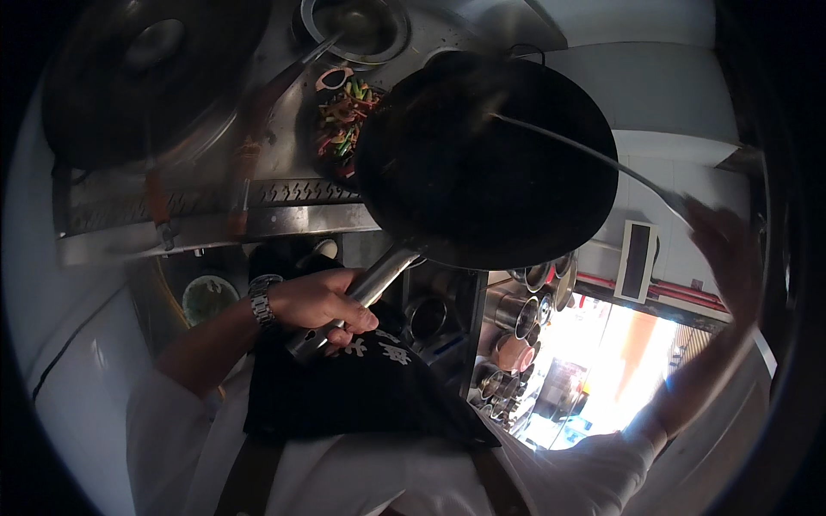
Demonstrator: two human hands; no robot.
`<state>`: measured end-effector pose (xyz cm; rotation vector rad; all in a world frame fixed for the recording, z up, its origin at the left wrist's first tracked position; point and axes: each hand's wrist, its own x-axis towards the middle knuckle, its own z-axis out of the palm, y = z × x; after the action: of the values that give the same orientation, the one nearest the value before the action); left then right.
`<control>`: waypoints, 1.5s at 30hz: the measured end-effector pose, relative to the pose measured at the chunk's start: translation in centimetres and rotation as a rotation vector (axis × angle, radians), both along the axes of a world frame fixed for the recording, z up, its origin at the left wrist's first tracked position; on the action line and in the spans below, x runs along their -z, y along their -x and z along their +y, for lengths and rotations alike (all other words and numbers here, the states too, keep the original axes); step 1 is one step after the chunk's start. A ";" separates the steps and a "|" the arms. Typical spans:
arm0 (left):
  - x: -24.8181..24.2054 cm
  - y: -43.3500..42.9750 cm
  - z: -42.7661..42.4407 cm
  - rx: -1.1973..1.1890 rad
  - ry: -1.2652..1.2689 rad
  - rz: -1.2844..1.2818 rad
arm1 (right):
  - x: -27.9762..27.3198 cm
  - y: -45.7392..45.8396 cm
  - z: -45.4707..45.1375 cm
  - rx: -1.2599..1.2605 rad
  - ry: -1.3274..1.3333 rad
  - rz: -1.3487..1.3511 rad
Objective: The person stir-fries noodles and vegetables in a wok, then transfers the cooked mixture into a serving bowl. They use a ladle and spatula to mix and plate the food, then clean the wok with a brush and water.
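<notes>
My left hand (322, 306) is closed around the hollow metal handle of a large dark wok (477, 187), which is lifted above the stove front. Far to the right, my right hand (723, 251), blurred, grips the thin metal handle of a cooking utensil (600, 155); its far end reaches over the wok, and its head is too dark to make out. Left of the wok, partly hidden by its rim, lies a dish of stir-fried food (345, 126) with green and red pieces. The wok's inside is too dark to show any contents.
Another large dark wok (155, 84) sits at the upper left. A metal pot (355, 32) with a utensil leaning in it stands behind the food. A perforated metal strip (303, 190) runs along the steel stove's front. Several metal containers (516, 313) stand at the lower right.
</notes>
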<state>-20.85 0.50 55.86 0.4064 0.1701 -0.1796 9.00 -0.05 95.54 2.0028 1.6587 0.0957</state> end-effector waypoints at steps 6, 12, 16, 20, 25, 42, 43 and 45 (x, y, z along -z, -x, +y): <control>0.8 -0.4 0.0 -0.026 -0.036 -0.053 | -2.2 2.8 -3.2 -0.024 0.144 0.026; 1.3 -0.5 -0.1 -0.011 -0.037 -0.078 | 4.9 0.3 -0.1 0.002 0.015 0.256; 1.4 -0.6 -0.5 -0.060 -0.005 -0.111 | -0.3 2.9 -3.1 -0.254 0.103 0.238; 1.7 -0.8 -0.5 -0.053 -0.060 -0.123 | 0.8 2.9 -4.2 -0.176 0.169 0.306; 1.7 -0.5 -0.4 -0.035 -0.088 -0.105 | 6.8 1.8 -1.7 0.090 0.167 0.353; 1.5 0.3 -0.9 -0.039 -0.003 -0.055 | 6.9 2.0 -2.7 -0.181 -0.044 0.302; 1.4 0.4 -1.0 -0.046 0.000 -0.052 | 5.6 1.7 -2.9 -0.149 -0.048 0.180; 1.3 0.8 -1.0 -0.036 -0.050 -0.039 | 4.0 1.0 -2.8 -0.115 -0.032 0.022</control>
<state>-21.60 -0.48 54.58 0.4555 0.1433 -0.1316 8.01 -2.89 91.58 1.9369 1.7964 0.1432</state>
